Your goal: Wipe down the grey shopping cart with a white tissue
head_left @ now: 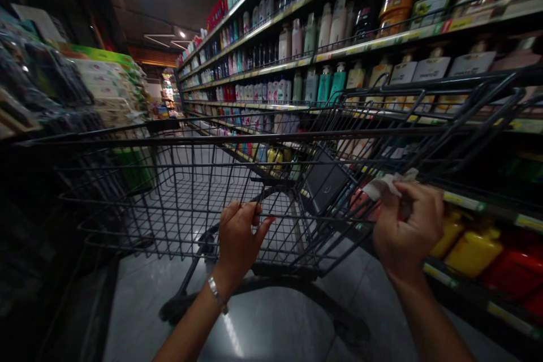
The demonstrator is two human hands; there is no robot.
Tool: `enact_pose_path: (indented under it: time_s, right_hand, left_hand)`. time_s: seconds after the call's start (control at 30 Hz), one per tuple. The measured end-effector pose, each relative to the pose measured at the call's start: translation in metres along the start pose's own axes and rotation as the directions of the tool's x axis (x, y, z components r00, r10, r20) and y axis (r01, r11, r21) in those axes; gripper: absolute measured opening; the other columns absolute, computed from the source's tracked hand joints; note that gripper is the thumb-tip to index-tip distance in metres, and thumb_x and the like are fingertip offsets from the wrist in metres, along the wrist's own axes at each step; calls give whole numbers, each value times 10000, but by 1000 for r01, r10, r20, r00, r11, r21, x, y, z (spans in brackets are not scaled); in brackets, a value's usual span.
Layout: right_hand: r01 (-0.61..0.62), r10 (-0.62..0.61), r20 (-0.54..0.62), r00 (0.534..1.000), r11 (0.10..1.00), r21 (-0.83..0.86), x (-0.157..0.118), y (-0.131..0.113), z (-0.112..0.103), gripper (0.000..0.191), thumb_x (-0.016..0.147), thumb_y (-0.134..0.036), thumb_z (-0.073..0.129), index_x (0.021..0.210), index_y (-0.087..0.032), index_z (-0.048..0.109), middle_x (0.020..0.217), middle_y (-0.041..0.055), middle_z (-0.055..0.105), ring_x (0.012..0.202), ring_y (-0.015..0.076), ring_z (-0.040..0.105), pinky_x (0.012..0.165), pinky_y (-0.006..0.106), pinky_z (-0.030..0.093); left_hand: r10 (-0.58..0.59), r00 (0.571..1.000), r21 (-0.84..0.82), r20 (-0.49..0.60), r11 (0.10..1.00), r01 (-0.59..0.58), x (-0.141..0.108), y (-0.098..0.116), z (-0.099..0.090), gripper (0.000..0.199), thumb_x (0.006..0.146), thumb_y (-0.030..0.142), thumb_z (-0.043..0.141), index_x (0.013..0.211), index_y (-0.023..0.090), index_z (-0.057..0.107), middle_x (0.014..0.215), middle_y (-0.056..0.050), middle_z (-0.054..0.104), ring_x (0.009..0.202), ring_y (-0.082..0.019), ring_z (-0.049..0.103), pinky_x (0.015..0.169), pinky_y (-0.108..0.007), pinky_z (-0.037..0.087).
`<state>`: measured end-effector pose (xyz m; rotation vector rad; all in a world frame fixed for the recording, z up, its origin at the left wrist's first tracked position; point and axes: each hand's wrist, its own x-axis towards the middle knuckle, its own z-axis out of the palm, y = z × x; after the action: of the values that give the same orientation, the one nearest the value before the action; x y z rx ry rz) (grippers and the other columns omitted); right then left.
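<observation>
A dark wire shopping cart (190, 138) stands sideways before me. My left hand (240, 232), with a silver bracelet (215, 292) at the wrist, has its fingers curled over the near wire side of the basket, thumb apart. My right hand (409, 226) is closed on a crumpled white tissue (384, 185), beside the cart's right end. Behind the wires near that end is a dark flat panel (326, 181), with something red (362, 203) next to it, partly hidden by the wires.
Shelves of bottles (292, 87) run along the right and into the distance. Yellow bottles (473, 249) and red containers (515, 277) stand low at the right. Stacked packs (106, 82) and hanging goods line the left. Grey tiled floor (271, 328) lies below the cart.
</observation>
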<state>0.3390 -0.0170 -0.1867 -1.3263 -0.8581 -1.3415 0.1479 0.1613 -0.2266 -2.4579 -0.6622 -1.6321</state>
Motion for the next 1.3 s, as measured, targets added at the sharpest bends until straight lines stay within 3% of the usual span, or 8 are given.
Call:
enact_pose_path:
  time_s: [0.3, 0.4, 0.63, 0.73, 0.93, 1.03, 1.17, 1.3]
  right_hand:
    - [-74, 10, 367, 930, 984, 160, -95, -26, -4, 216, 889, -46, 476, 1012, -192, 579, 880, 50, 607, 832, 163, 617, 736, 294, 517]
    - [-109, 31, 429, 903, 981, 160, -103, -22, -17, 225, 885, -38, 446, 971, -196, 581, 866, 37, 621, 821, 154, 631, 738, 285, 529]
    - [11, -8, 83, 996, 999, -41, -41, 1, -25, 228, 816, -37, 577, 959, -191, 665, 899, 45, 651, 844, 169, 646, 758, 300, 530]
    - [46, -40, 117, 992, 998, -51, -38, 4, -16, 250, 836, -52, 552, 993, -198, 681, 958, 65, 661, 909, 197, 658, 832, 363, 543]
    - [-43, 33, 290, 956, 999, 29, -102, -5, -20, 261, 856, -21, 496, 986, -190, 646, 962, 73, 619, 906, 176, 637, 779, 322, 549]
    - [-90, 45, 395, 918, 991, 96, -115, -11, -28, 273, 864, -9, 452, 985, -182, 625, 938, 64, 613, 905, 168, 629, 819, 324, 533]
    - [-124, 114, 221, 969, 992, 32, -84, -10, -28, 229, 846, -26, 519, 960, -186, 636, 924, 55, 620, 876, 172, 621, 769, 315, 508]
    - [-34, 40, 68, 997, 995, -94, -50, -4, -15, 168, 810, -51, 588, 902, -183, 636, 871, 52, 631, 841, 201, 604, 803, 386, 459]
  left_hand:
    - [55, 998, 9, -24, 998, -55, 0, -1, 0, 178, 822, 306, 662, 804, 213, 511, 606, 43, 525, 654, -184, 482, 681, -320, 367]
    - [50, 999, 6, -18, 999, -50, 0, -2, 0, 186, 814, 306, 673, 809, 210, 514, 604, 45, 516, 655, -184, 478, 681, -314, 367]
    - [62, 998, 13, -24, 998, -61, 0, -3, 0, 162, 833, 316, 638, 802, 206, 523, 599, 37, 526, 672, -193, 480, 689, -321, 362]
    - [48, 999, 11, -18, 999, -47, 1, -3, 0, 162, 834, 321, 633, 793, 206, 526, 594, 34, 527, 674, -195, 479, 686, -323, 357]
    - [42, 999, 23, -12, 999, -42, 2, -1, -1, 161, 827, 310, 644, 793, 207, 525, 586, 39, 520, 674, -191, 475, 687, -317, 351]
    - [38, 999, 28, -15, 999, -38, 1, -2, 0, 164, 820, 302, 651, 786, 211, 519, 588, 43, 519, 672, -186, 470, 688, -311, 351]
    - [31, 999, 28, -9, 999, -31, 0, -3, 1, 168, 815, 315, 652, 786, 214, 522, 586, 44, 520, 667, -185, 469, 690, -314, 351]
    - [3, 1000, 17, -6, 1000, -3, 0, -3, 1, 164, 809, 316, 652, 784, 215, 526, 586, 41, 524, 675, -190, 474, 692, -316, 353]
